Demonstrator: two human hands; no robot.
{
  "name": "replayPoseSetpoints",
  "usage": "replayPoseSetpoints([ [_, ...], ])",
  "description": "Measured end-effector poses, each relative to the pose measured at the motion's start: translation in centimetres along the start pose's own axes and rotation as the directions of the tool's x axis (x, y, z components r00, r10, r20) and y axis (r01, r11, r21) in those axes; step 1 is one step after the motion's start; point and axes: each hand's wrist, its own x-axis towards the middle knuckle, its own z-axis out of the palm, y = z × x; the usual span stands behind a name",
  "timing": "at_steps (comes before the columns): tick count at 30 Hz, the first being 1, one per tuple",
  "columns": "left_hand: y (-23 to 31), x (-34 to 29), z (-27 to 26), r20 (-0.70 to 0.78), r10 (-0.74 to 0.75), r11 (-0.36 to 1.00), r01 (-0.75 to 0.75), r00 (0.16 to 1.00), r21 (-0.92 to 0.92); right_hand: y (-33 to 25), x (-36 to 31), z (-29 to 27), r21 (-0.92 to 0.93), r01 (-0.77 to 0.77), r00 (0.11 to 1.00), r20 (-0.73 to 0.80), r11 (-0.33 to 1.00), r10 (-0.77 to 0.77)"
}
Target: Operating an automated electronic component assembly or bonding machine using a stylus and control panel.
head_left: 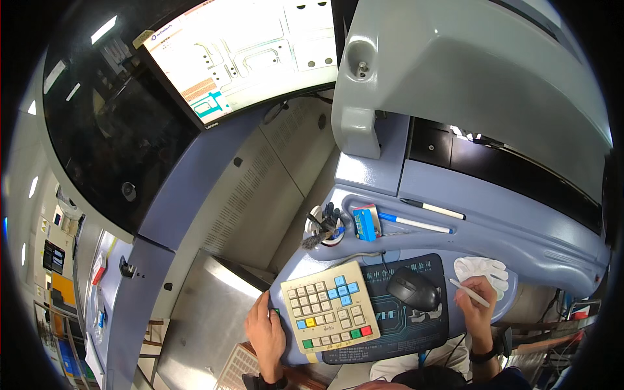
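Head view looks down on a blue-grey machine console, and the work appears to be at an early or paused stage: nothing on the control panel is being pressed, and the right hand only holds a pen.

At about 7 o'clock the left hand [265,335] lies palm down with its fingers loosely spread along the left edge of the console shelf, holding nothing. Its fingertips sit just beside a small green button [275,312] and touch the left rim of the cream square keypad with blue, yellow, green and red keys [329,307]. The keypad lies tilted, overlapping the left part of the dark blue printed mouse mat [409,325]. A black computer mouse [414,288] rests on the mat at roughly 5 o'clock, free of either hand.

Further right, the right hand [474,305] is curled around a slim white pen [469,293], held in a writing grip over the right edge of the mat, near the mouse but apart from it. Just beyond it, a crumpled white cloth glove [482,268] lies on the shelf.

Behind the keypad stand a round white cup of dark tools and brushes [324,226], a small blue box [365,224] and two white-and-blue markers [416,223] in the console's tray. At 11 o'clock a large flat monitor showing a pale technical drawing [240,52] leans over a dark glass window [104,136]. At 1 o'clock the big grey moulded machine hood [468,78] overhangs the shelf. Nothing blocks either hand's way to the keypad or mouse, though the shelf is crowded.
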Motion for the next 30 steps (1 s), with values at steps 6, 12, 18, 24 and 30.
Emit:
replayPoseSetpoints([
  [6, -0.7, -0.2, -0.1, -0.02, 0.04, 0.999, -0.04, 0.999, -0.023, 0.0, -0.1, 0.1, 0.096, -0.008, 1.0, -0.02, 0.995, 0.009],
  [12, -1.3, -0.1, 0.1, -0.039, 0.058, 0.998, -0.059, 0.998, -0.024, -3.8, 0.5, 0.0, 0.189, 0.053, 0.999, -0.011, 0.981, -0.052],
  [18, -1.4, 0.0, 1.3, -0.056, 0.085, 0.992, -0.09, 0.995, -0.088, -8.4, 3.9, -0.3, 0.528, 0.097, 0.992, 0.015, 0.844, -0.123],
  [24, -1.7, -0.1, 1.8, -0.086, 0.096, 0.988, -0.106, 0.992, -0.112, -11.3, 3.6, 1.5, 0.62, 0.186, 0.926, 0.15, 0.763, -0.348],
  [30, -1.3, 0.1, 0.6, -0.052, 0.072, 0.997, -0.074, 0.996, -0.037, -8.6, 11.9, 0.4, 0.252, 0.398, 0.917, -0.125, 0.882, -0.378],
])
